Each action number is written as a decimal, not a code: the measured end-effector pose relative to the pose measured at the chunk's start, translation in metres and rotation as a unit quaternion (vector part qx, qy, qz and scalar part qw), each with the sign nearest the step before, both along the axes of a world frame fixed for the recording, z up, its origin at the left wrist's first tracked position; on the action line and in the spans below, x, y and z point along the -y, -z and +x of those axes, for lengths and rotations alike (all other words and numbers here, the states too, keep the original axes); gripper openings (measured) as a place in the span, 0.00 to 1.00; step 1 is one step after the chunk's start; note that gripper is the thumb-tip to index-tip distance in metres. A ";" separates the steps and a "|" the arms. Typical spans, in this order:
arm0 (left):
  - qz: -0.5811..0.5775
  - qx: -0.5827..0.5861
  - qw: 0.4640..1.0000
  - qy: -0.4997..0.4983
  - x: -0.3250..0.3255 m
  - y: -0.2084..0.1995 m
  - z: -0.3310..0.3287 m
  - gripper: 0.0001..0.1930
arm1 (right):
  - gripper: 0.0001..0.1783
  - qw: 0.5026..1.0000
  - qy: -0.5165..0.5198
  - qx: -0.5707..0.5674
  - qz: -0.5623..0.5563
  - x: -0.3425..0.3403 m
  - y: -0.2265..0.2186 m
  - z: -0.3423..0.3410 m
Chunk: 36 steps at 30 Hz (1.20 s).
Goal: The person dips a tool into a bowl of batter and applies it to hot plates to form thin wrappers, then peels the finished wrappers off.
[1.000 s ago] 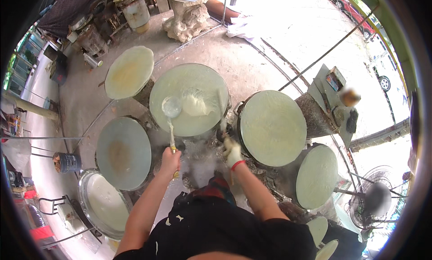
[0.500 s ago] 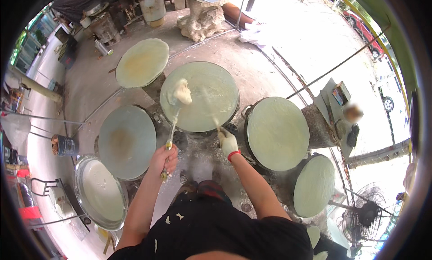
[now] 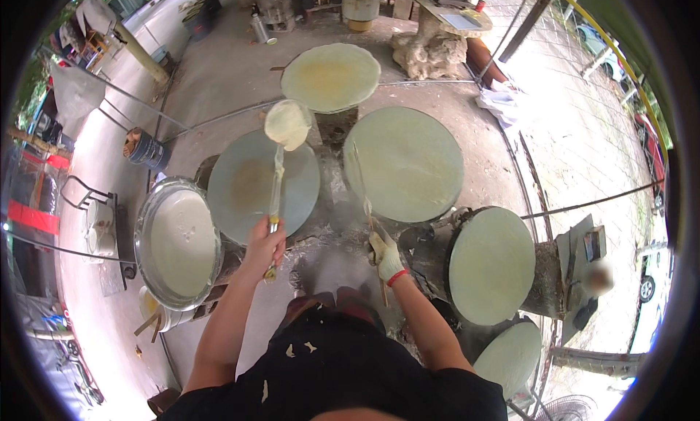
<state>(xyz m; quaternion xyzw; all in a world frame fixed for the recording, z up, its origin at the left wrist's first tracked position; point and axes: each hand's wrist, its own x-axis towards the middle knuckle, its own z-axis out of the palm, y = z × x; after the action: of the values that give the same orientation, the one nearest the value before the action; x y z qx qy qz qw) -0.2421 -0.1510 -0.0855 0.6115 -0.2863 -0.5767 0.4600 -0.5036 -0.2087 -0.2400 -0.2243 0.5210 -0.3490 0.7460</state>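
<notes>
My bare left hand is closed around the long handle of a ladle, its round head coated and heaped with pale batter. That head hangs over the far edge of a bare, bluish round griddle with a brown patch. My right hand, in a white work glove, grips a long thin stick-like spreader. Its upper length lies over the left part of the middle griddle's pale green sheet. Left of the bare griddle stands a wide basin of pale batter.
More round griddles carry pale sheets: a far one, a right one and a near-right one. A dark bucket stands at left, a root-shaped table at the back. Thin rods cross both sides, and a fan sits low right.
My view has turned left. The ladle has gone from over the middle griddle to the bare left one. The spreader has swung up over the middle sheet's left part.
</notes>
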 end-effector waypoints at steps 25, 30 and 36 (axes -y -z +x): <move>-0.046 0.584 0.787 0.194 0.061 0.164 0.293 0.21 | 0.20 0.968 -0.006 -0.234 -0.090 0.007 0.036 0.320; -0.023 0.584 0.793 0.174 0.054 0.135 0.320 0.29 | 0.21 0.967 0.168 -0.161 -0.108 0.001 0.058 0.297; -0.016 0.603 0.783 0.153 0.024 0.146 0.349 0.30 | 0.17 0.966 -0.051 -0.239 -0.085 0.021 0.018 0.329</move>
<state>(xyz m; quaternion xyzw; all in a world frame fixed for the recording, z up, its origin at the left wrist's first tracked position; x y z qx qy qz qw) 0.1069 -0.1748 -0.2315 0.7748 -0.6046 -0.1489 0.1092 -0.1744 -0.2294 -0.2585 -0.3903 0.6403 -0.2895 0.5949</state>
